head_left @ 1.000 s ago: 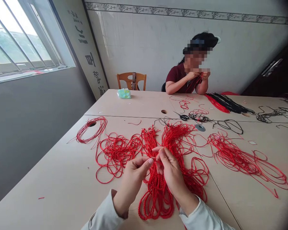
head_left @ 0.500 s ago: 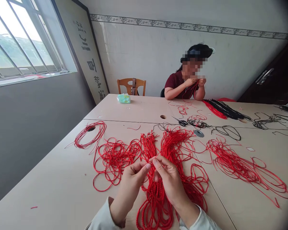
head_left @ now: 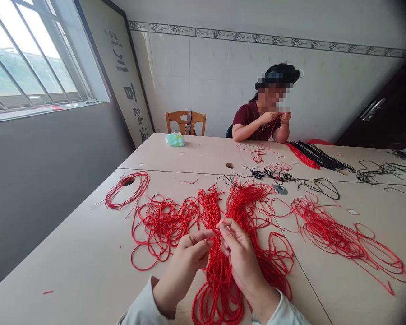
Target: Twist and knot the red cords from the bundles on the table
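Note:
My right hand (head_left: 241, 253) pinches a thin red cord (head_left: 224, 220) between thumb and forefinger, above a bundle of red cords. Close by, my left hand (head_left: 189, 258) has its forefinger stretched out to the pinched spot, with the thumb and other fingers curled in. The cord inside the left fingers is mostly hidden. Beneath both hands lies a bundle of twisted red cords (head_left: 219, 280), looped at the near end. A second red bundle (head_left: 245, 203) runs beside it, partly behind my right hand.
Loose red cord (head_left: 162, 221) and a red coil (head_left: 111, 198) lie left; another red heap (head_left: 338, 234) lies right. Scissors (head_left: 257, 174), a grey disc (head_left: 280, 189) and black cords (head_left: 320, 155) sit farther back. Across the table (head_left: 71, 253), a person (head_left: 250, 119) handles red cord.
My left thumb has drawn back from the pinch and the left forefinger has straightened toward the right fingertips. My right hand has barely shifted and keeps its pinch.

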Motion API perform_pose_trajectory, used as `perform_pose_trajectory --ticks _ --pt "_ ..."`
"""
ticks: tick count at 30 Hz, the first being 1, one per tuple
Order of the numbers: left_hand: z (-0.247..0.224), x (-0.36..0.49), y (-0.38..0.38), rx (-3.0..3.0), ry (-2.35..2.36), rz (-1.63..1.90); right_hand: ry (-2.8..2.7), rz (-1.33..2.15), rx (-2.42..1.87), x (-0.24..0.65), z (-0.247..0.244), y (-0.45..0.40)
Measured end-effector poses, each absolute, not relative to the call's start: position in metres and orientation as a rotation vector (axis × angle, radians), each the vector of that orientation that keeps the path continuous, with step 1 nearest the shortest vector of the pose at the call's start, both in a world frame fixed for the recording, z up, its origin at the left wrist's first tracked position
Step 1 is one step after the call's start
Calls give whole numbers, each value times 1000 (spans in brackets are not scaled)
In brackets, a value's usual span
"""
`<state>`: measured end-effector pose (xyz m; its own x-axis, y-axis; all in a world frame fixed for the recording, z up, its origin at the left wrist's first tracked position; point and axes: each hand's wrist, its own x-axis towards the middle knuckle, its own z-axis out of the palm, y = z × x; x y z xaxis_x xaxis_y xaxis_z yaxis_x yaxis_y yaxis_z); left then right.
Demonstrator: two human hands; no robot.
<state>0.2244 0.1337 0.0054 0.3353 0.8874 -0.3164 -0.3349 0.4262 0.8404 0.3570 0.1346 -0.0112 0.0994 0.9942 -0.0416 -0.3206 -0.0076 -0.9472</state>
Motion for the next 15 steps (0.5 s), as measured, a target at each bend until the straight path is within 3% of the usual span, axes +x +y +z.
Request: perform_pose_trajectory --ticks 15 --pt "4 226 132 739 802 903 -805 1291 -1073 366 -4 140"
